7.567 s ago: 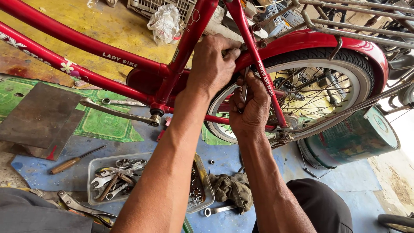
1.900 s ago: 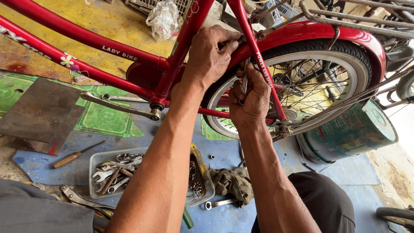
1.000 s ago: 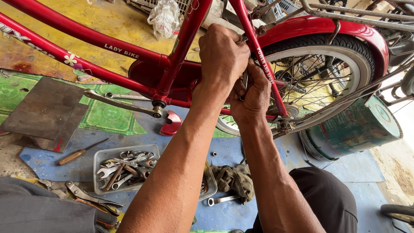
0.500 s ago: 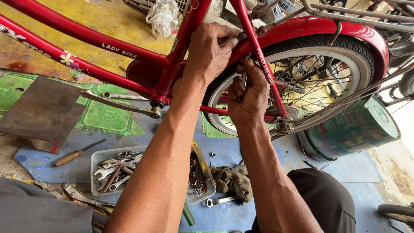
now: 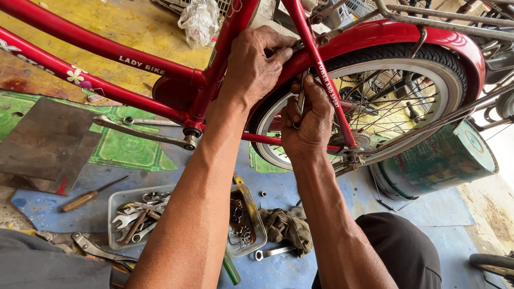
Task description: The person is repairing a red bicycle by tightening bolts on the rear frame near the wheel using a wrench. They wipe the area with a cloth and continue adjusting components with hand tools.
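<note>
A red bicycle frame (image 5: 107,51) crosses the top of the view, with its rear wheel (image 5: 407,69) under a red mudguard (image 5: 391,35). My left hand (image 5: 254,64) grips the frame where the seat tube meets the mudguard, its fingers curled over a bolt there. Just below it, my right hand (image 5: 310,120) is closed on a thin metal wrench (image 5: 301,101) that points up toward the same spot behind the red seat stay (image 5: 326,80). The wrench's head is hidden by my fingers.
A clear tray of wrenches (image 5: 136,214) lies on the blue mat beside a tub of small parts (image 5: 243,217). Nearby are a wooden-handled screwdriver (image 5: 88,195), pliers (image 5: 91,247), a rag (image 5: 289,227), a loose spanner (image 5: 273,252), a metal plate (image 5: 45,142) and a green drum (image 5: 444,160).
My hands stay on the same joint. The left hand shifted slightly over the bolt and the view wobbled; the right hand keeps the wrench in place.
</note>
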### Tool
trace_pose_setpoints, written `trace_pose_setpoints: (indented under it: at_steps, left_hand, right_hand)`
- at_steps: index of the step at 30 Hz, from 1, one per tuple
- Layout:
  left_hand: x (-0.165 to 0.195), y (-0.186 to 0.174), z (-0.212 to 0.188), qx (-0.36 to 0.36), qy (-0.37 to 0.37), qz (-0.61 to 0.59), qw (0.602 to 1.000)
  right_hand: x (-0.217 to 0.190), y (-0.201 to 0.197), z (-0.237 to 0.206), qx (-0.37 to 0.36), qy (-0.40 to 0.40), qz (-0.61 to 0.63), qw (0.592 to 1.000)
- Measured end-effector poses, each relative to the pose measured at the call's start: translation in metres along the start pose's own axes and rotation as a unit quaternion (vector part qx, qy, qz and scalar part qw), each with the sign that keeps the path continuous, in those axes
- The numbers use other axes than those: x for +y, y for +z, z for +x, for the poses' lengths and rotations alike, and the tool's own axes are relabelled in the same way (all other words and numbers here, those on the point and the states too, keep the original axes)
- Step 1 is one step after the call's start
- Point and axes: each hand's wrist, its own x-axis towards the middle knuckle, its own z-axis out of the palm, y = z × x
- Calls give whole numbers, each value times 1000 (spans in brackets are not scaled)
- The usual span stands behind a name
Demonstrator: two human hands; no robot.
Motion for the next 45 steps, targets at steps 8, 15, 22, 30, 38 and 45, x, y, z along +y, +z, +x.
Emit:
trace_pose_setpoints:
  at_steps: [8,15,22,30,38,45]
  left_hand:
    - [-8,6,-3,11,56,-25,998]
    - [-17,14,-2,25,75,-49,996]
    - [-21,17,-3,20,86,-61,994]
    - [-17,19,-10,25,57,-89,994]
    - [-3,27,-19,89,24,-63,994]
    - [11,26,-19,104,-28,10,994]
  right_hand:
    - [-2,-4,1,-33,-2,23,999]
    - [-7,-4,0,-33,12,20,999]
    - [-8,-7,-1,-48,17,29,998]
    - [-7,-6,-4,-50,11,24,998]
    - [-8,-6,-4,-51,-1,22,998]
    - [-6,-4,-4,-26,3,21,999]
